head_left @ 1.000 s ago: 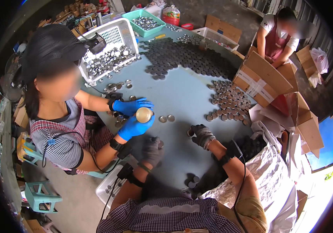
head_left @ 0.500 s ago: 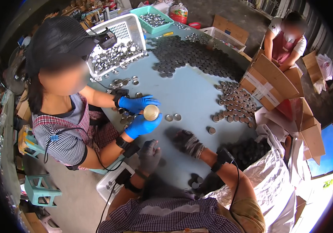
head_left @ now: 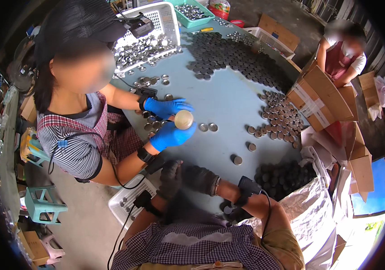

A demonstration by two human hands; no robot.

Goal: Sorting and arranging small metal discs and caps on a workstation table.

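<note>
At the six o'clock edge of the blue table [head_left: 228,103], the person's two dark-gloved hands meet close together: the left hand [head_left: 171,179] curls with fingers folded inward, and the right hand [head_left: 200,178] lies just beside it, also curled. Whether either one pinches a small metal lid between them, I cannot tell.

Toward twelve o'clock a wide spread of dark lids [head_left: 228,56] covers the table, and a white basket [head_left: 149,38] at eleven o'clock holds shiny ones. A smaller cluster of lids [head_left: 280,117] sits at two o'clock, with a few loose lids [head_left: 208,127] near the centre. Judging by these heaps, much sorting looks left.

At ten o'clock a co-worker's blue-gloved hands [head_left: 170,121] hold a round pale cap [head_left: 184,119]. Open tabletop lies at one o'clock from the hands; a cardboard box [head_left: 316,96] and a sack [head_left: 309,202] of dark lids crowd the three o'clock side.
</note>
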